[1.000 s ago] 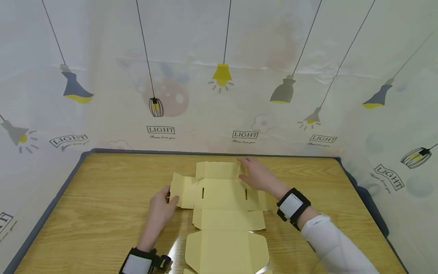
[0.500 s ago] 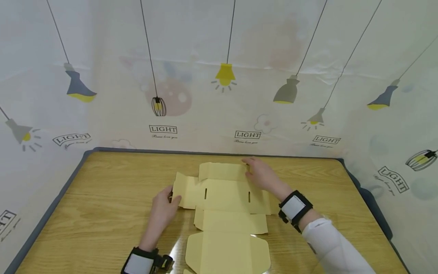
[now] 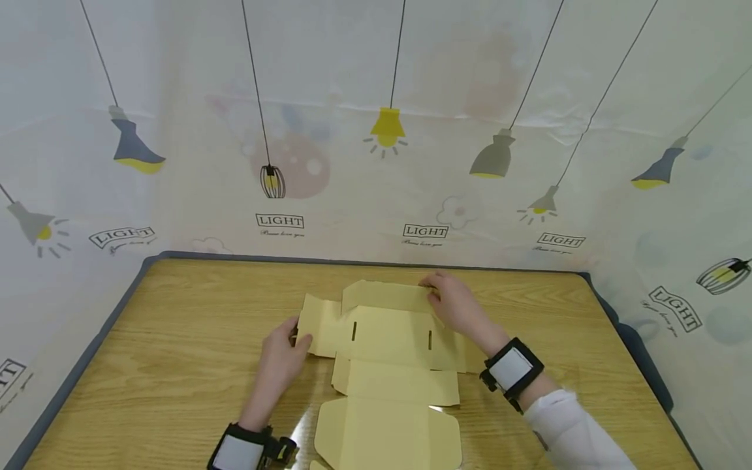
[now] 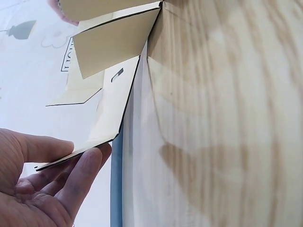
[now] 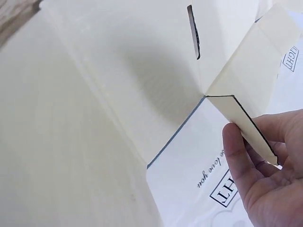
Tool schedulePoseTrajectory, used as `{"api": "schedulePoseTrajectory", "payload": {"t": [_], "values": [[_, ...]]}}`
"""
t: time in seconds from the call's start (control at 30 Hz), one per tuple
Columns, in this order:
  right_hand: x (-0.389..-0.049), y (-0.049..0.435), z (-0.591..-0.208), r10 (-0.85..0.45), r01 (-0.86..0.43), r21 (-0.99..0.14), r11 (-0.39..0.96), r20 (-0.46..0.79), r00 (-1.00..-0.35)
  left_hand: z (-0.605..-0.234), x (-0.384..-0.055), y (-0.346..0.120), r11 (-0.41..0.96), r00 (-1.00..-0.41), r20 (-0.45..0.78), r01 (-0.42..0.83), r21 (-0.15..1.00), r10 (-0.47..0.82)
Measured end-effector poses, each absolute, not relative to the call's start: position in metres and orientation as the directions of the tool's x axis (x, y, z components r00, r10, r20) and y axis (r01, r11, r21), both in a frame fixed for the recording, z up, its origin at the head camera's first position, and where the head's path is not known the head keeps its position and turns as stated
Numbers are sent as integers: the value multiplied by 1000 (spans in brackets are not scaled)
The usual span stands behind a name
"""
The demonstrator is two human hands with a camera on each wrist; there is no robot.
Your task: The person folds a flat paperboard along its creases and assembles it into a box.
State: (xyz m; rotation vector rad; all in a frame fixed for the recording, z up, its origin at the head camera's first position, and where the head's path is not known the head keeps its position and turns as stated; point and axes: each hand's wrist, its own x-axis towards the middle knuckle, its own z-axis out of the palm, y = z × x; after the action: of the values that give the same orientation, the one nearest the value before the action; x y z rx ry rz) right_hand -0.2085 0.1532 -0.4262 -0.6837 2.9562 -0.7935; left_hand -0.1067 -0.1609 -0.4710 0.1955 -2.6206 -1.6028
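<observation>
A pale yellow cardboard box blank (image 3: 388, 333) lies unfolded on the table, with several creased flaps and two narrow slots. At its left, my left hand (image 3: 281, 352) pinches the outer side flap (image 3: 311, 324), thumb on top and fingers beneath; the left wrist view has this flap raised off the wood. My right hand (image 3: 461, 310) is at the far right corner. In the right wrist view its thumb and fingers pinch a small end flap (image 5: 244, 125), bent at an angle to the far panel (image 5: 253, 61). The blank's near end runs out of the head view.
The wood-grain table (image 3: 176, 365) has a dark blue-grey edge strip (image 3: 352, 262) along the back and sides. Behind it hangs a pale backdrop (image 3: 341, 78) printed with lamps. Each wrist wears a black strap; a white sleeve (image 3: 576, 424) covers the right forearm.
My right hand's fingers have closed on the small far-right flap, and the far panel tilts up slightly more. My left hand keeps its pinch. The head view has shifted a little.
</observation>
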Motion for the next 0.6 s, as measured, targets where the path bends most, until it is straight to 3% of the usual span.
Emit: {"api": "schedulePoseTrajectory", "payload": {"t": [0.6], "values": [[-169,152,-430,-368,-470,-406,784,305,-878,-468,-105,-157,439,-990,13,-49,897,-138]]}}
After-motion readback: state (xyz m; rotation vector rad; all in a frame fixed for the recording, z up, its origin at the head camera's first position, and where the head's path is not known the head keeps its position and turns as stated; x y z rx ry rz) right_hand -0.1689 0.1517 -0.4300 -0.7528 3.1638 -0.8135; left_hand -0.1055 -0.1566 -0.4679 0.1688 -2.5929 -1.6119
